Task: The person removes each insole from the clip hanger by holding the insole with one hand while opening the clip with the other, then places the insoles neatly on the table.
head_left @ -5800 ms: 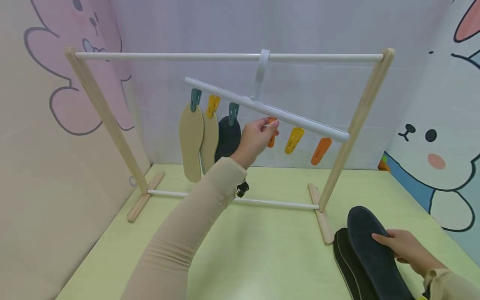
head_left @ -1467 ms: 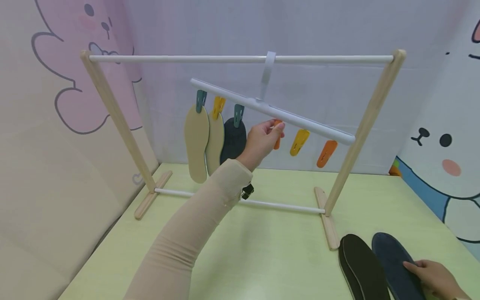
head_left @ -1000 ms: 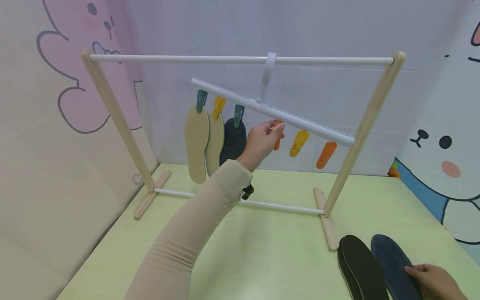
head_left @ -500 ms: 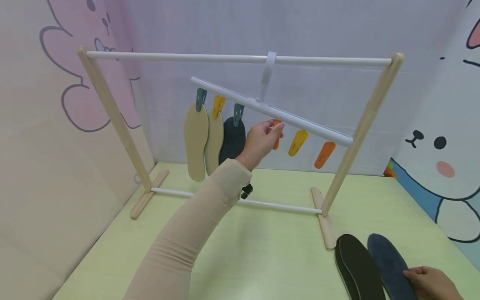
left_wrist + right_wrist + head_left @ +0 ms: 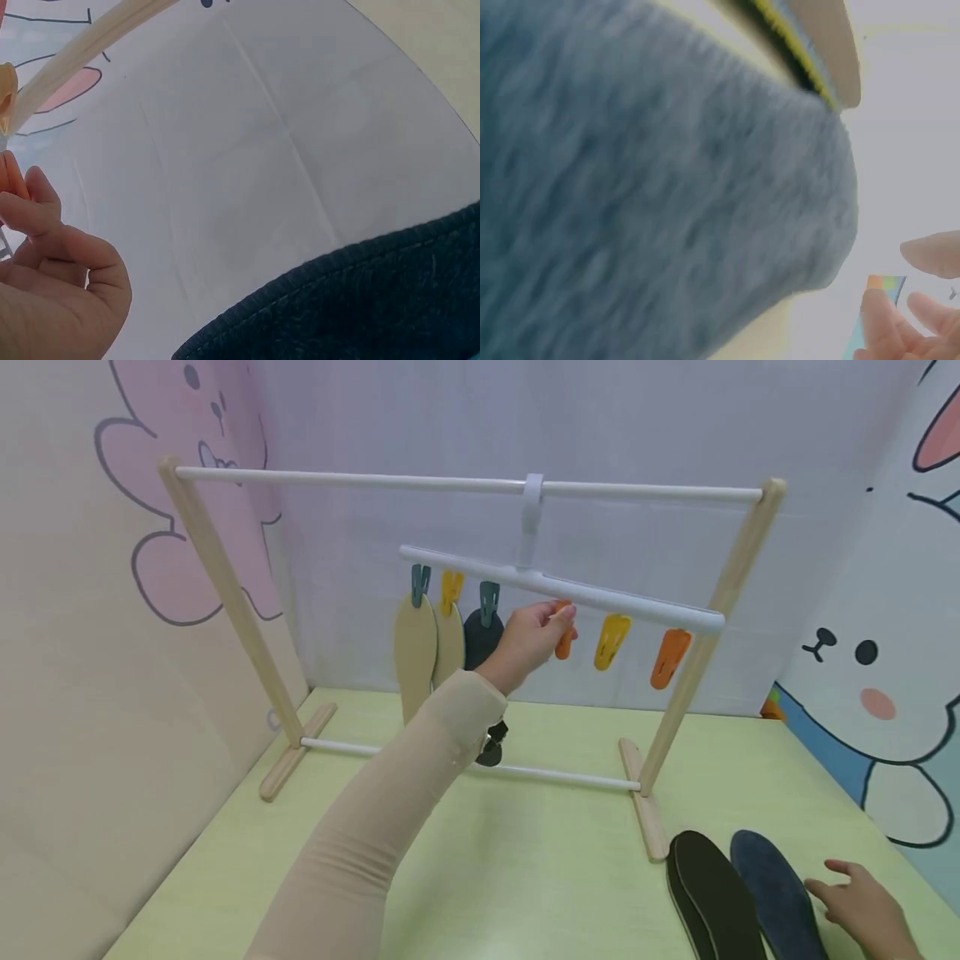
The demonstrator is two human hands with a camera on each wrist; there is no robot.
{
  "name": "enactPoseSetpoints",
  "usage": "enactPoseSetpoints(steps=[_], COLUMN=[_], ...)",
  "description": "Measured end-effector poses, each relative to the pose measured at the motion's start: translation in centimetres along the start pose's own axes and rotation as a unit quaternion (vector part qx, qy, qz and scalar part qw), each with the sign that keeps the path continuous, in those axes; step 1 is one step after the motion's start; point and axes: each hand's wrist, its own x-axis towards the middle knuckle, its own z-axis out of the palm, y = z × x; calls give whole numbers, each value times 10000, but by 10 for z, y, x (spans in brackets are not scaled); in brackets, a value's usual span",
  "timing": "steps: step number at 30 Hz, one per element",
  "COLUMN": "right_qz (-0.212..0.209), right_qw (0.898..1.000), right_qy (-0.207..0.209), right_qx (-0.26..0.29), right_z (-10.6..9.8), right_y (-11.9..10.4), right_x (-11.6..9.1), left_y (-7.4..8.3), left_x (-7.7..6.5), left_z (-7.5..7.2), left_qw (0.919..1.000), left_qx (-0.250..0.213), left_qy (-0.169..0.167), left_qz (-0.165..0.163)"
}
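Note:
My left hand pinches an orange clothes clip under the white bar of a hanger. Left of that hand, two beige insoles and a dark insole hang from green and yellow clips; the dark one also shows close up in the left wrist view. Over the table at the lower right, my right hand has its thumb and fingers spread, apart from a dark blue insole. That insole fills much of the right wrist view. Beside it lie stacked black insoles.
A wooden rack with a white top rod carries the hanger and stands on the pale yellow table. A yellow clip and another orange clip hang right of my left hand. Cartoon-printed curtains surround the table.
My right hand has let go of the dark blue insole, which it earlier lifted off the black ones and laid beside them. The hanger's right end has risen and its left end dropped.

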Motion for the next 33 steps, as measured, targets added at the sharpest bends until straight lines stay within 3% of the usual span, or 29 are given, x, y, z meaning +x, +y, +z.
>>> enactPoseSetpoints(steps=[5,8,12,15,19,25,29,33], right_qz=[-773,-1315,-1823,-1964,-1976,-2276,-2394,-2447], right_qw=[9931,9824,9679,9635,9651,9593,9589,9596], right_qy=[666,1067,1373,1340,1118,1024,839,698], right_qx=[573,791,1057,1234,1308,1318,1271,1203], right_z=[-2,3,13,16,14,14,15,17], right_y=[-40,-58,-74,-83,-90,-94,-99,-104], right_x=[-25,-34,-39,-44,-50,-52,-53,-54], left_y=[3,4,7,7,0,-17,-27,-34], left_x=[-1,1,1,1,3,11,15,17], left_z=[2,5,5,3,-3,-16,-20,-21], left_qw=[9997,9993,9997,9989,9960,9854,9845,9850], left_qx=[-233,-366,-111,395,872,1456,1275,1148], left_qy=[-49,-98,-128,-45,199,847,1145,1222], left_qz=[42,59,178,253,-9,-229,-361,-410])
